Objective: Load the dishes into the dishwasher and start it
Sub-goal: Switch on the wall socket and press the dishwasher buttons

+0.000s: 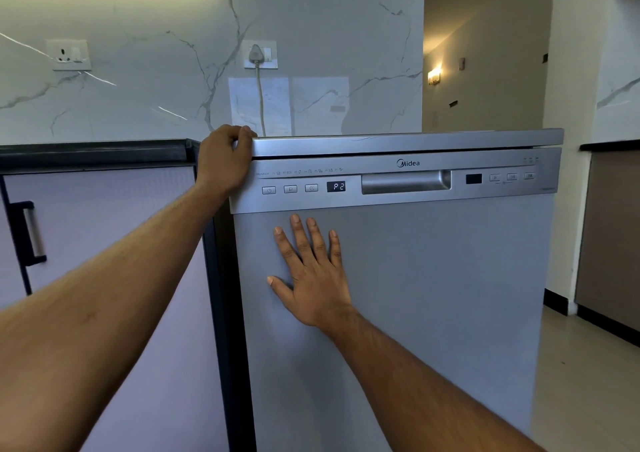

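Dishwasher [433, 295]: ctr-right of frame, silver, door upright. Display [336, 186] on ctrl panel: "P2". L hand [221, 160]: upper ctr-left, fingers clenched over top-left corner of dishwasher. R hand [311, 278]: ctr, fingers released, straight, spread flat against door below panel. Cabinet [104, 243]: left. Plug [256, 55] in wall socket: upper ctr.

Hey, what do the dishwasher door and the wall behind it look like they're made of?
Dishwasher door: likely silver-coated or stainless sheet metal with a satin finish; it shows a soft, even sheen without sharp reflections. Wall: polished white marble or a marble-look slab; grey veins run through it and it carries glossy light reflections.
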`<state>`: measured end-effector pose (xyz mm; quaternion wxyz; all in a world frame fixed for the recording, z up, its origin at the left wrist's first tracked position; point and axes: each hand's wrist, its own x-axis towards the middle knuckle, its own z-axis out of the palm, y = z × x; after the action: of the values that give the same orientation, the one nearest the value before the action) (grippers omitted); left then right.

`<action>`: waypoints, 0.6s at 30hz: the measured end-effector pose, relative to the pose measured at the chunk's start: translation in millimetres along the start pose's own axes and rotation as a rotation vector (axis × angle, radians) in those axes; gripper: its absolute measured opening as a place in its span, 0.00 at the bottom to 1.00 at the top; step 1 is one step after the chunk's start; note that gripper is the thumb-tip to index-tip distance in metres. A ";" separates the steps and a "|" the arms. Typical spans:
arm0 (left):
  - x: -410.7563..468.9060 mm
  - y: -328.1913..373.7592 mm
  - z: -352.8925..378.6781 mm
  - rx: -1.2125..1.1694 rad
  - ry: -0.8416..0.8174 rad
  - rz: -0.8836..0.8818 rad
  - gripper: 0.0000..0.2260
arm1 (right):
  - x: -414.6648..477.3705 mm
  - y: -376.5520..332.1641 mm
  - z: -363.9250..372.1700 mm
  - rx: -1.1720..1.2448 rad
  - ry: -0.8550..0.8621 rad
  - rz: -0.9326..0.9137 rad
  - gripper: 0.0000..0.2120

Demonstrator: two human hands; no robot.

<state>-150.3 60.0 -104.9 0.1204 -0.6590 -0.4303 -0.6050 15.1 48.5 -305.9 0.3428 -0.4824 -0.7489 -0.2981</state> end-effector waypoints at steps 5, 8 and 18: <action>-0.1 -1.3 -0.2 -0.028 -0.011 -0.006 0.20 | 0.9 -1.0 0.9 -0.002 0.000 0.004 0.39; -0.8 -2.1 -1.3 -0.037 -0.020 -0.013 0.20 | 0.7 -1.9 2.3 -0.005 0.015 0.008 0.40; -3.5 4.5 -1.7 -0.051 0.011 -0.009 0.18 | -0.9 -2.1 0.3 -0.026 0.070 -0.003 0.40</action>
<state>-147.9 54.6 -106.0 0.1031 -0.6566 -0.4170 -0.6199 13.3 47.5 -307.1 0.3620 -0.4750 -0.7333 -0.3249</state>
